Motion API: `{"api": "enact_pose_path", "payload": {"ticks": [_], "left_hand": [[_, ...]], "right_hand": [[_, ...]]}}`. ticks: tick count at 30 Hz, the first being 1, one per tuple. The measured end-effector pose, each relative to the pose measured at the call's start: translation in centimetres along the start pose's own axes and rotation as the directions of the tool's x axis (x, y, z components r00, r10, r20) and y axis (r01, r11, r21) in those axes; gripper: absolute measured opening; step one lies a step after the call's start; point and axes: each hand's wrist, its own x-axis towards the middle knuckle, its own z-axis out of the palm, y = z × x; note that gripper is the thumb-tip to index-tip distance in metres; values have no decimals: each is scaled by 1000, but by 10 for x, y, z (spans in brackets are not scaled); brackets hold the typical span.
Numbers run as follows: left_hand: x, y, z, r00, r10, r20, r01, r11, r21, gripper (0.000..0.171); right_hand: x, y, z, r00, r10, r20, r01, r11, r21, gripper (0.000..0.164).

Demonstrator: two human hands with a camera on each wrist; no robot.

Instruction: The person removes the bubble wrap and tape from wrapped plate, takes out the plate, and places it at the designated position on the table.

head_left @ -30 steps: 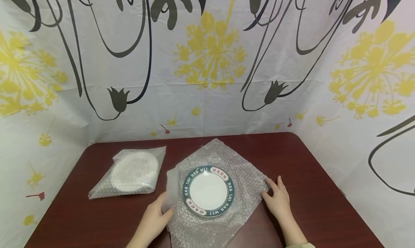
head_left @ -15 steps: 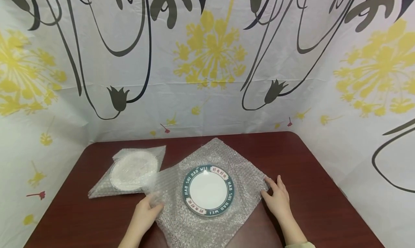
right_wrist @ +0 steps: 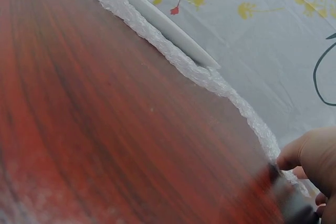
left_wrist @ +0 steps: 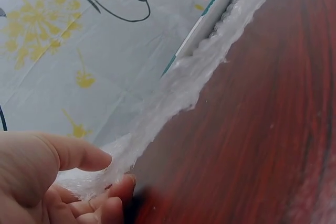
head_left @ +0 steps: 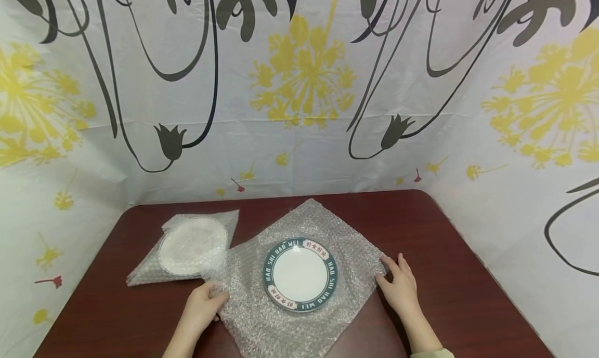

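A white plate (head_left: 301, 274) with a green lettered rim lies face up on a sheet of bubble wrap (head_left: 281, 333), spread out with its corners to the sides. My left hand (head_left: 198, 306) pinches the left edge of the sheet between thumb and fingers. In the left wrist view that bubble wrap (left_wrist: 173, 95) runs up from the fingertips toward the plate (left_wrist: 202, 27). At the opposite corner, the thumb and fingers of my right hand (head_left: 400, 285) pinch the sheet. The right wrist view shows the wrap's edge (right_wrist: 173, 56) passing below the plate.
Another plate (head_left: 193, 246), wrapped in bubble wrap, lies at the back left of the dark red table (head_left: 460, 295). The left corner of the open sheet overlaps it. A patterned cloth (head_left: 262, 160) hangs behind and along both sides.
My left hand has moved left, unfolding the left flap of the bubble wrap outward until it lies over the wrapped plate's edge. The right hand and the bare plate have stayed in place.
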Motion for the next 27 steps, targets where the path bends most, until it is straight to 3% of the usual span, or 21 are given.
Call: {"api": "enact_pose_path", "payload": {"ticks": [3,7,12,17,20,24,27], "left_hand": [[1,-2,0,1000,-9,-10,9,1000,-21,7],[4,-6,2,999,-22,-23,21,999,-38,7],[7,-10,4,999,-28,-30,26,998,-53,12],[8,-11,4,999,-14,-35,12,998,-56,12],[8,-10,4,999,-15,-37,13,998,-61,9],[7,-10,3,999,-21,-38,18,997,-70,10],[8,-11,4,999,-21,-37,18,997,-73,13]], "right_hand": [[0,0,1,1000,-10,-14,11,1000,8,52],[-1,-3,1,999,-7,-42,9,999,53,47],[-3,-16,1,986,-27,-163,50,989,139,35],[-7,-32,5,968,-79,-240,115,983,142,23],[-9,-43,8,977,-79,-198,115,977,177,19],[-10,-58,14,998,-38,-60,53,960,275,16],[-9,-66,20,998,-17,53,0,952,307,16]]}}
